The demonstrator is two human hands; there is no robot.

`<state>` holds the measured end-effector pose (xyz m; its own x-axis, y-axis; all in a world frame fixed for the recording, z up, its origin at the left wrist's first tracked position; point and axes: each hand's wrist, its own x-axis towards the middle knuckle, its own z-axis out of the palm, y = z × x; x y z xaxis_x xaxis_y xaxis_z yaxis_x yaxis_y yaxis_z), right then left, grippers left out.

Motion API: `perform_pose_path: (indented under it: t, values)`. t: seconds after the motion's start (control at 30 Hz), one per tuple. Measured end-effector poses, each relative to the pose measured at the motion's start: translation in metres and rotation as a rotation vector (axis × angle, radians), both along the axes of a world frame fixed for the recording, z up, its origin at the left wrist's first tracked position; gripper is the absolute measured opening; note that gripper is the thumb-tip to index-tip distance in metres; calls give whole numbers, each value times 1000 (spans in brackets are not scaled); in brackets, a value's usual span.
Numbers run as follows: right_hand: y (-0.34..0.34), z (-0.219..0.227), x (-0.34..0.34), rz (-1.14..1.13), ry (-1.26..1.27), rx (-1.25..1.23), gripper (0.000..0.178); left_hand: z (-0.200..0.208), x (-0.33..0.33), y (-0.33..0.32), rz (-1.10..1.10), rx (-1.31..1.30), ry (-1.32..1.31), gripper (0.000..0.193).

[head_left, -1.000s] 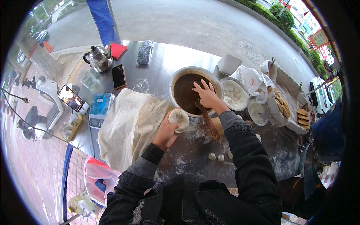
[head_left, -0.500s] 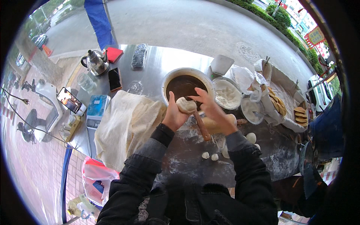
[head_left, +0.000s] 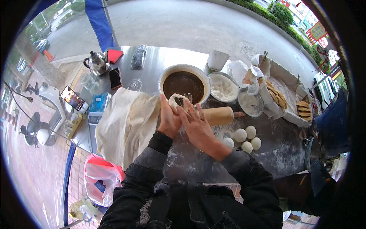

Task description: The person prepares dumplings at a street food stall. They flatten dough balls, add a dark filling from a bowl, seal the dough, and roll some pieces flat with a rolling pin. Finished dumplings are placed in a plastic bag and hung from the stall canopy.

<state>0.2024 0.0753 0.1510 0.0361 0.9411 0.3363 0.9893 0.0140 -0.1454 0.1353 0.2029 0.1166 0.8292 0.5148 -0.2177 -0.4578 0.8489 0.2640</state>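
My left hand (head_left: 169, 121) cups a round of white dough (head_left: 174, 101) above the near rim of a bowl (head_left: 161, 84) of dark brown filling. Dark filling shows in the dough's hollow. Reaching over from the right, my right hand (head_left: 201, 131) has its fingers together against the dough's side. A small metallic edge shows beside its fingertips; its palm hides whatever it holds. Just right of that hand lies a wooden rolling pin (head_left: 219, 116). Several round dough balls (head_left: 240, 135) sit on the floured tabletop (head_left: 282, 152).
A cream cloth (head_left: 126, 124) covers the table's left part, near a scale (head_left: 98, 108). Behind stand a steel kettle (head_left: 97, 64) and a phone (head_left: 115, 78). At right are a flour bowl (head_left: 224, 88), a smaller bowl (head_left: 251, 103) and a cloth-lined basket (head_left: 288, 86) holding flatbreads.
My right hand has come in against the dough, where filling now shows. The wooden handle seen below the dough is now hidden. My view has shifted slightly, and more dough balls are uncovered.
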Motion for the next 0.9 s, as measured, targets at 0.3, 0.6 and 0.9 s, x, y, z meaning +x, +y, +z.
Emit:
perform_pose_path:
  t: [0.3,0.6,0.9]
  values:
    - [-47,0,1,6,634,230,62,22,-40,-71,133,65,42,64]
    - [-148,-44,13,-283,650,147,55,-7,-54,-121,327,-99,47,59]
    - [-201,-143,-21,-292,72,-69,45,-41,-88,-160,224,-106,174,56]
